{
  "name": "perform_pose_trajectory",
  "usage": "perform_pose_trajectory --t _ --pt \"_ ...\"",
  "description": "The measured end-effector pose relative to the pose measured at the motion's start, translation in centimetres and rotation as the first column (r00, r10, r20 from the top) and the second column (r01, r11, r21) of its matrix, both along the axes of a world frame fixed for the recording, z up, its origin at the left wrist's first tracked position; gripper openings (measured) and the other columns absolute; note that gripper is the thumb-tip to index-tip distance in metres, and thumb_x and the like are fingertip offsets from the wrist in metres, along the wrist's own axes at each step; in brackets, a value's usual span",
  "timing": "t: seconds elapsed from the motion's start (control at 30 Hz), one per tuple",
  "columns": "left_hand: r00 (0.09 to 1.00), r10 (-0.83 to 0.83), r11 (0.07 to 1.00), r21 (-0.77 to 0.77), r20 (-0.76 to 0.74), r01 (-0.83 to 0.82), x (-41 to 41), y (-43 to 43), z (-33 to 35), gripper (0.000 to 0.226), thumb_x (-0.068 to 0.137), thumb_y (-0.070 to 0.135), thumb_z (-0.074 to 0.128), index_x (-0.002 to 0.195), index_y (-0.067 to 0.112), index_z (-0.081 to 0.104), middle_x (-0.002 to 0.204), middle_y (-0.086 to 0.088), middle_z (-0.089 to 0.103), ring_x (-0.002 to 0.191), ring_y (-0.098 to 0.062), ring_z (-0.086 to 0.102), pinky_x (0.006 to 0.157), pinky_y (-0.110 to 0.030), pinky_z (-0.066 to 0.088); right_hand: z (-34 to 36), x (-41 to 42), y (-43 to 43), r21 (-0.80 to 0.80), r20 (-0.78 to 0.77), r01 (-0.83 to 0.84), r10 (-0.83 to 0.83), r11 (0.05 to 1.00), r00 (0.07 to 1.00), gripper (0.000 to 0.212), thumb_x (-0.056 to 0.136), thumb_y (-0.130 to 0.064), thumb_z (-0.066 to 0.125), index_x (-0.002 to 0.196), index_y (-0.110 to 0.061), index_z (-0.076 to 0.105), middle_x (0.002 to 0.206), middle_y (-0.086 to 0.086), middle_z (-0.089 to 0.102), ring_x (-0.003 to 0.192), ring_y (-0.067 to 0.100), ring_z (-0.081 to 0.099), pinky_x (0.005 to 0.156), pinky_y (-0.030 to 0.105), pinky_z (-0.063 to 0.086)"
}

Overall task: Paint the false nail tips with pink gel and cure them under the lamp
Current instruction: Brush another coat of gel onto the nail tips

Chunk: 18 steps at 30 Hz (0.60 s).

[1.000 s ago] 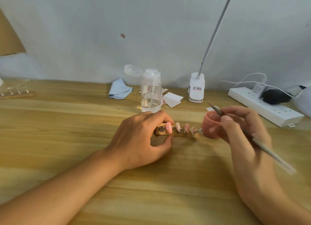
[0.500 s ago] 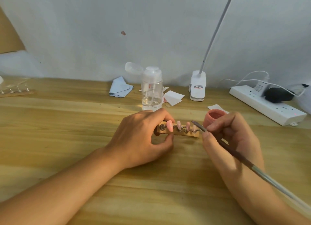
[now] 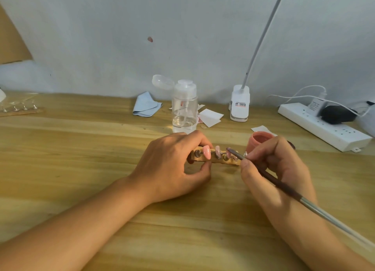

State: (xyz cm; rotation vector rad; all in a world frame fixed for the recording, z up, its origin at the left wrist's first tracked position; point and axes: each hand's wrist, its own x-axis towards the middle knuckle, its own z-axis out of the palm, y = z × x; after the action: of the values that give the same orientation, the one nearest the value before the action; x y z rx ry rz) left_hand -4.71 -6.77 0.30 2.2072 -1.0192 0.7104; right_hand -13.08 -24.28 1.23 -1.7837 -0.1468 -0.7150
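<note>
On the wooden table (image 3: 81, 149), left hand (image 3: 172, 165) grips the pink-tipped nail strip (image 3: 218, 161), right hand (image 3: 278, 165) pinches a brush (image 3: 284, 186).

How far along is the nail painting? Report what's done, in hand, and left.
Done: the leftmost tip on the wooden holder looks fully pink; the second tip seems coated too. In hand: the left hand grips the holder while the right hand puts the brush to the third tip. Left: finishing the row, then curing.

Pale wall (image 3: 182, 17) behind wooden table (image 3: 60, 149)
</note>
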Motion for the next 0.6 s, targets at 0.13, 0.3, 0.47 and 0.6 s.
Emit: perform_pose_trajectory --t 0.13,0.3,0.47,0.6 --pt "1.000 -0.005 1.000 -0.005 -0.001 0.005 0.01 -0.01 0.03 0.016 0.078 0.036 0.064 0.092 0.030 0.064 0.071 0.011 0.060 0.064 -0.006 0.051 0.058 -0.032 0.047 0.03 -0.06 -0.03 -0.028 0.011 0.014 -0.014 1.000 1.000 0.011 0.070 -0.014 0.062 0.074 -0.016 0.052 0.079 -0.002 0.063 0.060 0.007 0.052 0.055 0.014 0.043" --pt "1.000 -0.010 1.000 -0.002 0.000 0.010 0.07 0.00 -0.01 0.016 0.078 0.036 0.063 0.093 0.031 0.064 0.071 0.011 0.059 0.064 -0.006 0.051 0.058 -0.031 0.047 0.03 -0.09 -0.08 -0.054 0.034 0.036 -0.034 0.998 0.999 0.011 0.071 -0.014 0.062 0.076 -0.016 0.053 0.085 -0.002 0.063 0.062 0.011 0.055 0.059 0.021 0.046" --pt "1.000 -0.007 1.000 -0.001 0.007 0.007 0.04 0.05 -0.03 0.016 0.078 0.036 0.064 0.093 0.032 0.063 0.071 0.012 0.059 0.065 -0.005 0.050 0.058 -0.030 0.046 0.03 -0.09 -0.01 -0.108 0.031 0.044 -0.041 0.993 0.999 0.011 0.071 -0.015 0.063 0.076 -0.016 0.053 0.087 -0.009 0.064 0.063 0.014 0.056 0.059 0.025 0.047" --pt "1.000 -0.008 1.000 -0.005 0.001 0.008 -0.02 0.03 0.00 0.016 0.078 0.037 0.062 0.093 0.031 0.062 0.071 0.012 0.059 0.064 -0.005 0.049 0.059 -0.031 0.046 0.06 -0.16 -0.01 -0.124 0.052 0.081 -0.075 0.989 0.996 0.012 0.071 -0.015 0.063 0.077 -0.017 0.053 0.084 -0.005 0.064 0.062 0.016 0.057 0.061 0.030 0.050"
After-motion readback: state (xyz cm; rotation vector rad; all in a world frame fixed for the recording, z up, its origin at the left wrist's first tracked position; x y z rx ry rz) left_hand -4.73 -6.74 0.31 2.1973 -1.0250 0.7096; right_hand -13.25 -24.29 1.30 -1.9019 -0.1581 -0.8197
